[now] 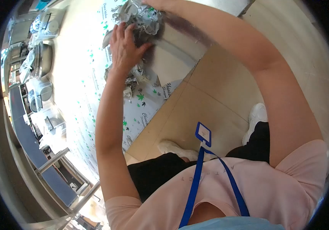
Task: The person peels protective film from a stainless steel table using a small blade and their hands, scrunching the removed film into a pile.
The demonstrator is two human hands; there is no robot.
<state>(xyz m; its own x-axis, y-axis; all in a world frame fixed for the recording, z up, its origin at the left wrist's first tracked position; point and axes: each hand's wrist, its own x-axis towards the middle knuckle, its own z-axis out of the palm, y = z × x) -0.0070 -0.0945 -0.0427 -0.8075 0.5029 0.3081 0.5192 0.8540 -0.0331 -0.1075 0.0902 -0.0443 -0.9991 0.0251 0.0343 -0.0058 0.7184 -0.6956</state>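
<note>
A bunched heap of crumpled, silvery-grey plastic film (146,23) lies at the top of the view, on a surface covered with white sheeting (91,92) printed with green leaves and lettering. My left hand (125,51) rests against the heap's near side, its fingers and thumb spread apart. At the top edge, my right hand (156,4) touches the far side of the heap; its fingers are partly cut off by the frame. More crumpled scraps (134,76) lie beside my left wrist on the sheeting. Bare shiny metal (178,50) shows to the right of the heap.
Clear plastic bins (53,25) and stacked metal basins (41,61) stand along the left, near metal rails (53,161). A blue lanyard with a badge (203,134) hangs from my neck. Tiled floor (206,96) lies between the surface's edge and my white shoes (257,115).
</note>
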